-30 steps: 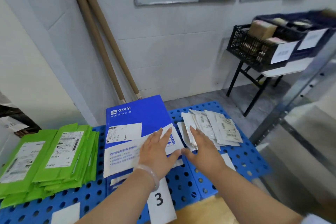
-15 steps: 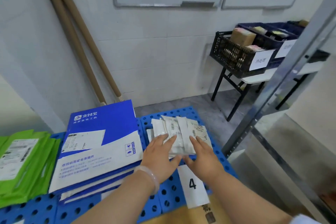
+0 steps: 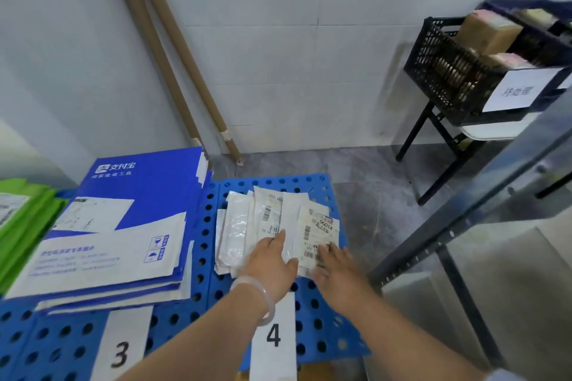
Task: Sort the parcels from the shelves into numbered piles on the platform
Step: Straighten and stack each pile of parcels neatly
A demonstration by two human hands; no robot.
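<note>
- Against the picture of one second ago, both hands are moved from the blue envelope pile (image 3: 145, 192) over to the stack of white parcels (image 3: 244, 226), which lies just behind the card "4" (image 3: 274, 335) on the blue perforated platform (image 3: 309, 312).
- The white parcels, which were fanned out wider then, are now seen pushed closer together; it is judged that pile 4 is being squared up, not that a new parcel is being added.
- The left hand (image 3: 269, 260) is laid flat on the stack just behind the card "4", the fingers straight and together; nothing is gripped.
- The right hand (image 3: 337, 269) is laid to the right of it on the near edge of the stack, the fingers stretched out and a little blurred; nothing is held.
- On the top parcel, behind the card "4", the number "06014" (image 3: 325, 224) can be read next to barcodes.
- To the left of the card "4" a card "3" (image 3: 120, 353) is placed before the blue envelopes, on which "支付宝" (image 3: 116, 166) is printed.
- Far behind and to the right of the card "4", a handwritten sign (image 3: 517, 91) is fixed on a black crate (image 3: 445, 71); its characters are too blurred to be read surely.
</note>
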